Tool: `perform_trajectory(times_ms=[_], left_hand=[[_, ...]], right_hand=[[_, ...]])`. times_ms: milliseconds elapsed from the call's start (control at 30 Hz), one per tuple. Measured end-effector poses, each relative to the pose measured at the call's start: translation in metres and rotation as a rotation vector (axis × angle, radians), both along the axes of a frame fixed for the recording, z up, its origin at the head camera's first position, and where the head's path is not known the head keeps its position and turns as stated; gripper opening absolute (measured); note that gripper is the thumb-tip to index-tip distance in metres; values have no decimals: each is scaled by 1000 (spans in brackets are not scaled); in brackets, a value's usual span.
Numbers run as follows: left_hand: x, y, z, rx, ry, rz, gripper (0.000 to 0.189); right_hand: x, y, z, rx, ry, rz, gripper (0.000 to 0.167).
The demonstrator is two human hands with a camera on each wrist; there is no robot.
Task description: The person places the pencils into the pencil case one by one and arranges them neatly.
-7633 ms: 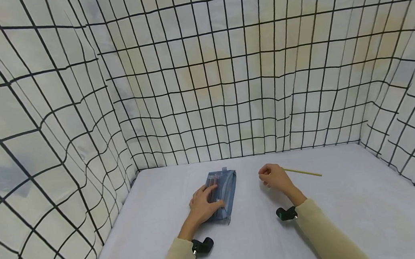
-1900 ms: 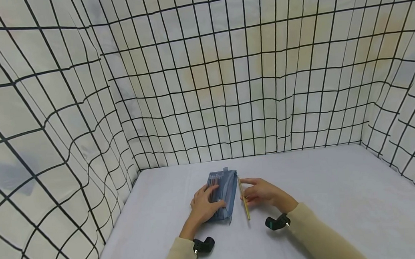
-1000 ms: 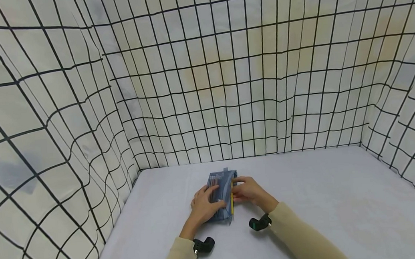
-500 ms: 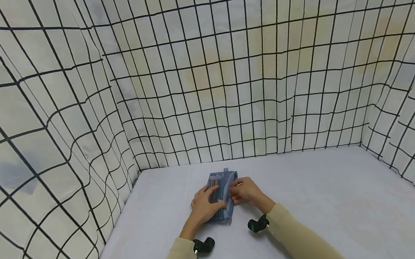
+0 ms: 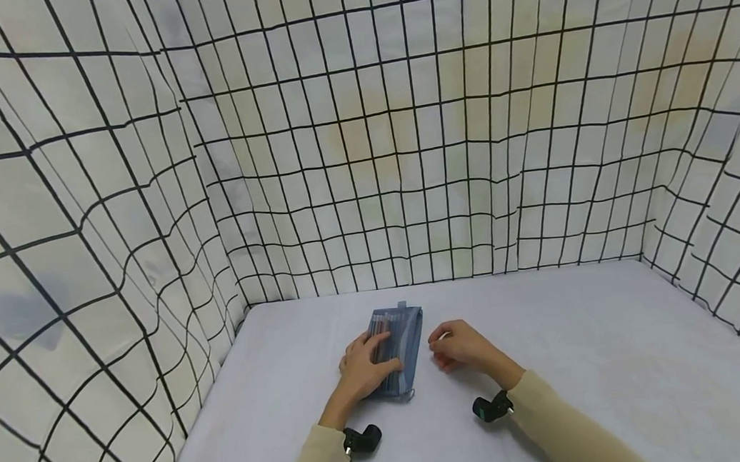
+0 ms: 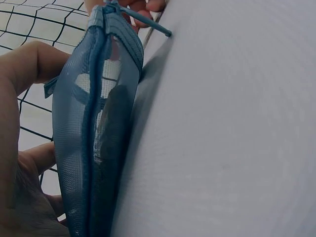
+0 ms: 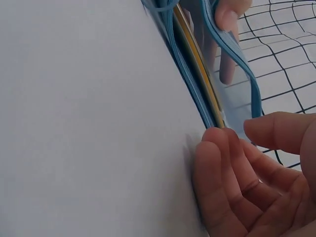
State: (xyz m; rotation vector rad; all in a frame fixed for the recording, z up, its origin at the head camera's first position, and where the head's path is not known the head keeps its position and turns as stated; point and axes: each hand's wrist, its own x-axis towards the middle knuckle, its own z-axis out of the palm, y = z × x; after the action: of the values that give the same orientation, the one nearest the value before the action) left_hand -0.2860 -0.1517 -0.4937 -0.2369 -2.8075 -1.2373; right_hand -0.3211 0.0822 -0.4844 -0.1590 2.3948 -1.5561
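A translucent blue zippered pencil case [image 5: 410, 350] lies on the table, with several brown and pale slender items seen through it. My left hand [image 5: 362, 367] holds it, thumb and fingers spread across its top; one thumb sits at the upper zipper edge in the right wrist view. That side gapes open, and a yellow pencil [image 7: 202, 74] lies inside along the opening. My right hand [image 5: 465, 346] is just right of the case, empty, its fingers loosely bent with the thumb apart. In the left wrist view a zipper pull [image 6: 155, 27] sticks out from the case's end.
A white cloth covers the table [image 5: 611, 357]. Black netting [image 5: 429, 148] over pale sheeting stands along the back and both sides. Each wrist carries a small black camera, such as the left wrist's camera [image 5: 363, 439].
My right hand has carried the yellow pencil leftwards from the table's right and slid it into the case. It has let go and drawn back slightly right. The left hand stays put.
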Motion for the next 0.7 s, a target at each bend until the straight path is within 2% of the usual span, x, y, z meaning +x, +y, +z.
perform_trajectory(times_ms=[233,400,567,700], left_hand=[[0,1,1,-18,7,-44,61],[-1,-1,-1,-34,13,-94,50],[-3,-2,-3,-140,35,-143,47],[-2,-1,-1,-219,22,-175,51]], right_hand=[[12,26,3,97,36,52,15],[23,44,6,115,63,106,18],[31,63,12,158,97,149,21],[38,78,18,187,117,178,22]])
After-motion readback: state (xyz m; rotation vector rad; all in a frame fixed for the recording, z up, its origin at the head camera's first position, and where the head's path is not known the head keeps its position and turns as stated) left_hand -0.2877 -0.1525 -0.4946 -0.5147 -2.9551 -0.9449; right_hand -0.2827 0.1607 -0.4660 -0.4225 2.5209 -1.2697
